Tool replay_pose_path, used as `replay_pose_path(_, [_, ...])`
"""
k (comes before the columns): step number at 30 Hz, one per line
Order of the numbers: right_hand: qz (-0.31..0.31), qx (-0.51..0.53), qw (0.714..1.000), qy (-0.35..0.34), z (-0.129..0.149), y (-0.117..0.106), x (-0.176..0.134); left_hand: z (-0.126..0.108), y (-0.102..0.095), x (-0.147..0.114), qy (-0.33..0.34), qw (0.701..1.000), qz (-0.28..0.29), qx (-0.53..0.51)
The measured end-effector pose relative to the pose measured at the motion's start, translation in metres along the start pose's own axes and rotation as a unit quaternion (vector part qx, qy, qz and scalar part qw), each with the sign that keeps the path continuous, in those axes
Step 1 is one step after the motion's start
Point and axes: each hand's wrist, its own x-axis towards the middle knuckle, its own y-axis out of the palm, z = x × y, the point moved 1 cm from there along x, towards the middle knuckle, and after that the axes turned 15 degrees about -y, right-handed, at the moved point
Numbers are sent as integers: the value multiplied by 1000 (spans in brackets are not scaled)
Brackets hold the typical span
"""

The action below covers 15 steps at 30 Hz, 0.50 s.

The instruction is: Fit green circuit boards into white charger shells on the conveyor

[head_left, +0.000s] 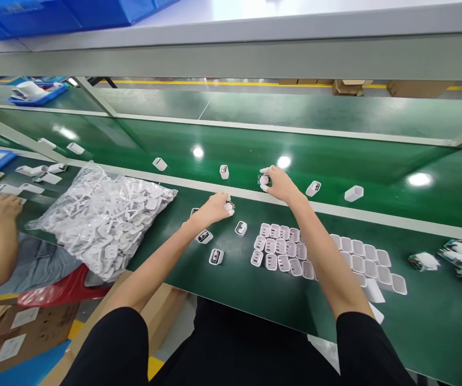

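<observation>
My right hand (pixel 279 185) reaches over the green strip behind the bench edge, fingers closed on a small circuit board (pixel 263 180) with a white part on it. Lower and to the left, my left hand (pixel 214 208) pinches a small white-and-dark part (pixel 229 205), mostly hidden by the fingers. White coverings show on fingertips of both hands. Near my left forearm stand filled white housings (pixel 216 257), with another filled housing (pixel 241 228) just right of the hand. Rows of open white housings (pixel 280 246) lie beneath my right forearm, which hides some of them.
A clear bag of white plastic parts (pixel 110 214) lies left. Housings such as this one (pixel 353 193) sit along the green strip. Loose circuit boards (pixel 424 261) lie right. Another person's hand (pixel 3 209) works far left. A shelf (pixel 231 59) spans above.
</observation>
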Motion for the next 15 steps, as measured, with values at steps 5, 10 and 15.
replay_pose_path(5, [-210,84,973,-43,14,-47,-84,-21,-30,-6,21,998,-59,-4])
replay_pose_path(10, [-509,284,812,-21,-6,-101,-162,-85,-20,9,147,985,14,-92])
replay_pose_path(15, [-561,285,777,-24,-22,-126,-189,-174,28,40,230,971,20,-69])
